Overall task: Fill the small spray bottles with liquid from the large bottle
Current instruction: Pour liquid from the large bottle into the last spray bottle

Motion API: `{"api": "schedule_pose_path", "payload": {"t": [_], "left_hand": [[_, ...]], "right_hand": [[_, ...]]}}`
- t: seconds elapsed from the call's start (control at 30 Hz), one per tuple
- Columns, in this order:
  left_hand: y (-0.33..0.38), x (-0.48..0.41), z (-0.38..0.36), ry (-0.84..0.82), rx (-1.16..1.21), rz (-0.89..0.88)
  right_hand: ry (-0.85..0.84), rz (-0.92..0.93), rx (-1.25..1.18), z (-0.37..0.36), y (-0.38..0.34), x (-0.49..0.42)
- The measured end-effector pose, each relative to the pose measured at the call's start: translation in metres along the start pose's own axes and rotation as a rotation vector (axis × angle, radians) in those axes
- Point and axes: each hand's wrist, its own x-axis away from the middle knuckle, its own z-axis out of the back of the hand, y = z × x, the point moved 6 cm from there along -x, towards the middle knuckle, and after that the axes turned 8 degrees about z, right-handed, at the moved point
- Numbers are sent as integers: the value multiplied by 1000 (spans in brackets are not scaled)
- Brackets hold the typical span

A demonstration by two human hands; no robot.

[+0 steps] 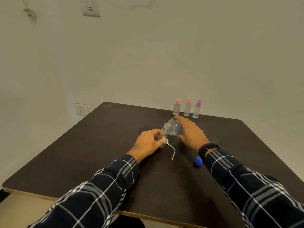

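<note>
Near to far on the table (98,162):

- Blue cap (198,160) lies by my right wrist, toward the right edge. I'd guess it belongs to the large bottle.
- White pump head (167,141) lies mid-table, touching the base of the small bottle, with its tube trailing toward the near edge.
- Left hand (148,143) is wrapped round the small bottle (162,134), thumb and fingers clamped on its body. The bottle stands upright on the table with its neck open. I can't read a fill level.
- Right hand (192,132) grips the large bottle (175,129) from above, fingers curled over its body. The bottle is tipped nearly flat, long axis running right to left, liquid pooled in its lower side.

Key relation: the large bottle's mouth sits just above the small neck and slightly to its far-right, nearly touching. I see no stream, and can't tell if any is flowing. My call is that the mouth needs a slight shift left over the neck, then more tilt. The target is narrow, so spill risk is high.

- Three capped spray bottles (187,108) stand in a row at the far edge, well apart from both hands. They look to hold liquid.
</note>
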Motion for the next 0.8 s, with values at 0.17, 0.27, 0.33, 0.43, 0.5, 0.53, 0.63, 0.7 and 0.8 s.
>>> {"api": "schedule_pose_path", "payload": {"t": [0.17, 0.27, 0.33, 0.43, 0.5, 0.53, 0.63, 0.7, 0.8], "left_hand": [[1, 0, 0, -13, 4, 8], [0, 0, 0, -14, -5, 7], [0, -1, 0, -14, -10, 7], [0, -1, 0, -15, -16, 10], [0, -1, 0, -13, -13, 9], [0, -1, 0, -11, -12, 6], [1, 0, 1, -5, -22, -5], [1, 1, 1, -2, -14, -10], [1, 1, 1, 2, -12, -12]], "right_hand": [[-33, -26, -23, -2, 5, 3], [-25, -13, -34, -1, 4, 3], [-23, -13, -35, -1, 3, 2], [-18, -5, -29, 0, 2, 2], [-16, 0, -17, 0, 2, 2], [-18, -1, -11, 0, 3, 1], [-25, 6, 4, 1, 3, 0], [-25, 11, 22, 2, 2, 0], [-9, 25, 58, 5, 0, 0]]}}
